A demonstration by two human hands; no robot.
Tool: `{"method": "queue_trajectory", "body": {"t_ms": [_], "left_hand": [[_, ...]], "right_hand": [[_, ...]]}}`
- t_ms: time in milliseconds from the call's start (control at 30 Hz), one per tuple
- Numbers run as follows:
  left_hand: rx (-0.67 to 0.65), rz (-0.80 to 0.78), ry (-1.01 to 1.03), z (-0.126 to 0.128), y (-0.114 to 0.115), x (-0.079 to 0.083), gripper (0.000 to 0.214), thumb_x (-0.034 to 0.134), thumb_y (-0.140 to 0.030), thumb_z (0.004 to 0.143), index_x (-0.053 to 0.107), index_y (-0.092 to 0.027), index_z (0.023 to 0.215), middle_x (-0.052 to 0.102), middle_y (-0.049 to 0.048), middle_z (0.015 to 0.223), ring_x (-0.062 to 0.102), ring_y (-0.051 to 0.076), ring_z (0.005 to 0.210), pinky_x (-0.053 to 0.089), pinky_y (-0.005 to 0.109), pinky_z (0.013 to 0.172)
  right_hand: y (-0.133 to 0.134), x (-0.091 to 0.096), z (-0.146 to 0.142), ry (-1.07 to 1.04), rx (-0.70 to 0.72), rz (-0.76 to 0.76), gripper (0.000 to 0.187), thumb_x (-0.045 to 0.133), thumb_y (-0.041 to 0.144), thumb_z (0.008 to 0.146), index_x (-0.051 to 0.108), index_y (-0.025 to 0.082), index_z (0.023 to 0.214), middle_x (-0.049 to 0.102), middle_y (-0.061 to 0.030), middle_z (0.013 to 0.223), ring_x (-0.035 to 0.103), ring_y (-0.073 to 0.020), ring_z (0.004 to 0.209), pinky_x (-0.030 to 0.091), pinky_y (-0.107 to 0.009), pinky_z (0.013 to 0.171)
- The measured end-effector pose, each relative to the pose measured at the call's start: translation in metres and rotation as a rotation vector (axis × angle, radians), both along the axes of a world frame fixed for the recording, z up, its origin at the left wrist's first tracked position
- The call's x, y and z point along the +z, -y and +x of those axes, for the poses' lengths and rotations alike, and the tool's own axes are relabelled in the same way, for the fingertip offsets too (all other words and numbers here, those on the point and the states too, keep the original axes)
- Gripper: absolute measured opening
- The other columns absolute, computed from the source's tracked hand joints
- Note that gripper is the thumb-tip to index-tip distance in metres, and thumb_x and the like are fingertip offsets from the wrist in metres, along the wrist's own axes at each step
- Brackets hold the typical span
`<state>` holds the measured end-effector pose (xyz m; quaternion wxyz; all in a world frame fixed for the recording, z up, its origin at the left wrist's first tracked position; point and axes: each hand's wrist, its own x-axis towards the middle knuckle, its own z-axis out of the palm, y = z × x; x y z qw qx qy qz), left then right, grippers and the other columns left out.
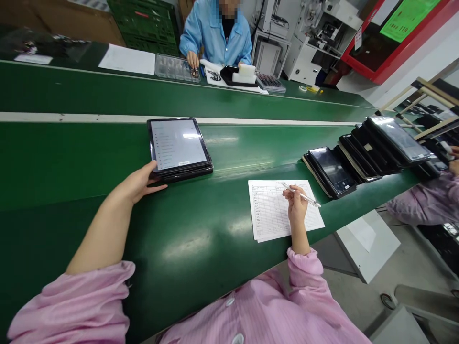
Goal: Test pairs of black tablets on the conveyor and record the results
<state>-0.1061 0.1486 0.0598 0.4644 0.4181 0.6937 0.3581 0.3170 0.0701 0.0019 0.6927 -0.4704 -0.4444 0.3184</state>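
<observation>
My left hand (138, 182) is at the near left corner of a small stack of tablets, thumb by the top edge and fingers along the lower side. The top tablet (179, 143) has a lit white screen with a list on it. In my right hand (297, 204) is a white pen (309, 198), held between thumb and fingers above a printed form (267, 210). This form has a table grid with writing down its left column, and a second sheet edge shows beneath it. My right hand covers part of the form's right side.
Several more tablets (333, 169) lie in leaning stacks to the right on the green bench (201, 229). Beyond the pale divider strip (89, 117), a co-worker in blue (217, 36) handles small parts near clear trays (172, 67). Another person's pink sleeve (423, 200) is at the far right.
</observation>
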Motion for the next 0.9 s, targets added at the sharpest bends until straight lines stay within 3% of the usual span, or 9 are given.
{"method": "queue_trajectory", "body": {"t_ms": [100, 233, 367, 500, 633, 800, 900], "left_hand": [[0.129, -0.15, 0.303, 0.007, -0.008, 0.009, 0.032, 0.04, -0.037, 0.101, 0.058, -0.019, 0.12, 0.063, 0.0069, 0.107, 0.056, 0.015, 0.084, 0.053, 0.035, 0.086], [0.172, -0.204, 0.52, 0.017, -0.025, 0.016, 0.047, 0.02, -0.042, 0.103, 0.059, -0.015, 0.103, 0.062, 0.0102, 0.099, 0.053, 0.018, 0.087, 0.048, 0.029, 0.071], [0.129, -0.196, 0.709, 0.021, -0.033, 0.017, 0.047, 0.02, -0.043, 0.103, 0.058, -0.017, 0.104, 0.063, 0.0102, 0.105, 0.052, 0.02, 0.095, 0.045, 0.027, 0.065], [0.177, -0.232, 0.851, 0.02, -0.038, 0.014, 0.04, 0.025, -0.041, 0.102, 0.057, -0.019, 0.11, 0.062, 0.0073, 0.101, 0.049, 0.018, 0.089, 0.042, 0.026, 0.062], [0.183, -0.295, 0.895, 0.023, -0.047, 0.009, 0.041, 0.024, -0.039, 0.102, 0.056, -0.016, 0.112, 0.061, 0.0069, 0.094, 0.049, 0.019, 0.087, 0.046, 0.03, 0.067], [0.035, -0.347, 0.811, 0.04, -0.062, 0.006, 0.043, 0.026, -0.045, 0.101, 0.06, -0.018, 0.105, 0.067, 0.0082, 0.096, 0.057, 0.022, 0.094, 0.049, 0.039, 0.083], [-0.019, -0.296, 0.732, 0.057, -0.07, 0.004, 0.058, 0.017, -0.055, 0.1, 0.06, -0.019, 0.112, 0.068, 0.0118, 0.104, 0.062, 0.027, 0.102, 0.049, 0.045, 0.09]], "right_hand": [[0.0, 0.001, -0.004, 0.024, 0.006, -0.026, 0.042, 0.065, 0.064, 0.085, 0.067, 0.022, 0.088, 0.067, -0.0032, 0.071, 0.061, -0.0187, 0.065, 0.045, -0.031, 0.061], [-0.001, 0.003, -0.01, 0.052, 0.014, -0.053, 0.045, 0.063, 0.067, 0.084, 0.067, 0.023, 0.086, 0.066, -0.003, 0.071, 0.06, -0.0188, 0.065, 0.045, -0.031, 0.061], [-0.002, 0.004, -0.008, 0.003, 0.008, -0.03, 0.043, 0.065, 0.066, 0.084, 0.067, 0.023, 0.086, 0.065, -0.0019, 0.07, 0.059, -0.0172, 0.063, 0.045, -0.03, 0.06], [-0.004, 0.002, -0.003, -0.076, 0.009, -0.012, 0.041, 0.069, 0.064, 0.082, 0.067, 0.023, 0.086, 0.065, -0.0006, 0.068, 0.059, -0.0155, 0.062, 0.047, -0.028, 0.06], [-0.006, 0.0, -0.001, -0.079, -0.006, -0.04, 0.044, 0.068, 0.067, 0.081, 0.066, 0.023, 0.086, 0.064, -0.0006, 0.068, 0.059, -0.0161, 0.062, 0.049, -0.029, 0.062], [-0.007, -0.001, 0.001, -0.09, -0.048, -0.054, 0.047, 0.067, 0.069, 0.079, 0.065, 0.023, 0.087, 0.062, -0.0003, 0.067, 0.059, -0.0165, 0.064, 0.049, -0.03, 0.064], [-0.007, -0.002, 0.001, -0.094, -0.079, -0.072, 0.047, 0.067, 0.069, 0.079, 0.064, 0.023, 0.087, 0.06, -0.0002, 0.068, 0.059, -0.0162, 0.066, 0.048, -0.029, 0.064]]}}
